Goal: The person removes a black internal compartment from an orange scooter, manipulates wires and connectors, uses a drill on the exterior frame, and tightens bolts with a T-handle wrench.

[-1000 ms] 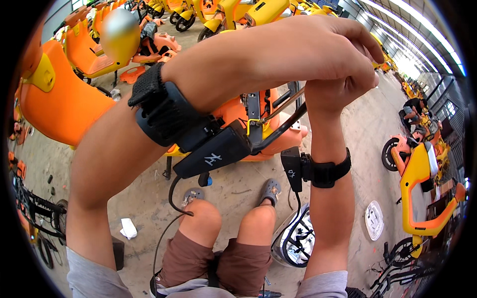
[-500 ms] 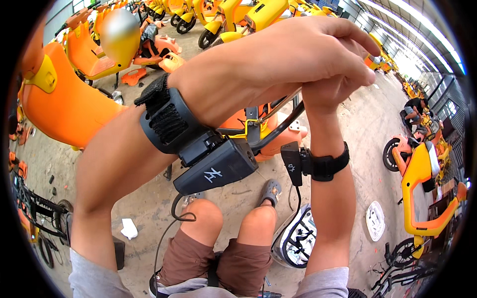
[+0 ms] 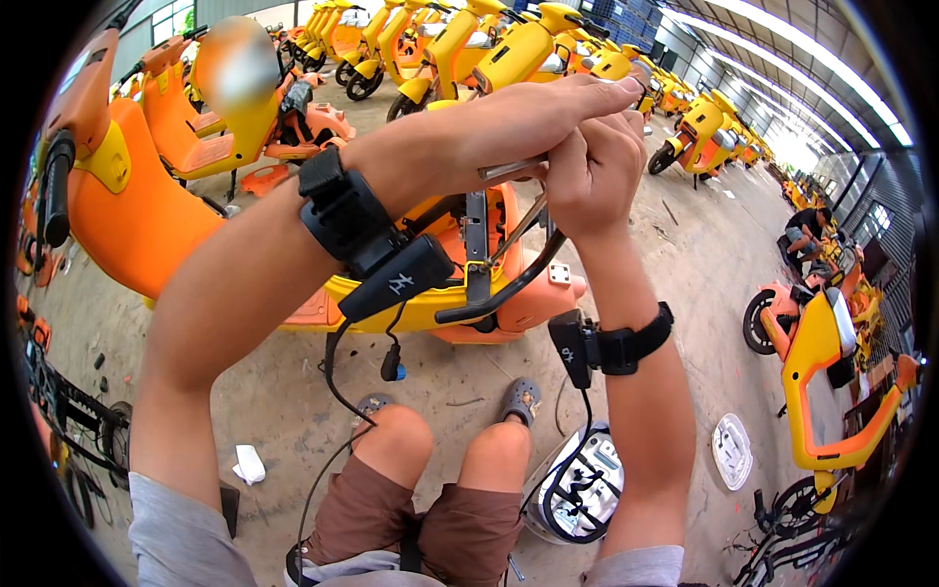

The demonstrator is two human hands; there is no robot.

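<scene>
My right hand (image 3: pixel 599 178) is closed in a fist around a metal T-handle wrench (image 3: pixel 516 235). One end of its crossbar sticks out below my left wrist, and its stem slants down to a black bracket (image 3: pixel 477 240) on a yellow and orange scooter (image 3: pixel 391 306). My left hand (image 3: pixel 562 106) lies across the top of the right fist with its thumb stretched out. Its other fingers are mostly hidden, so I cannot tell what they grip. A curved black tube (image 3: pixel 523 282) runs beside the wrench, below my right hand.
A white helmet-like shell (image 3: pixel 587 489) with black straps lies right of my knees. An oval white part (image 3: pixel 732 451) is on the floor further right. A yellow scooter frame (image 3: pixel 817 391) stands at the right, near a crouching person (image 3: pixel 804 235). Rows of yellow scooters (image 3: pixel 518 54) fill the back.
Both hands have moved left, and my left hand has drawn back over the right fist. The wrench's crossbar end now shows. The view has shifted, revealing more of the scooter.
</scene>
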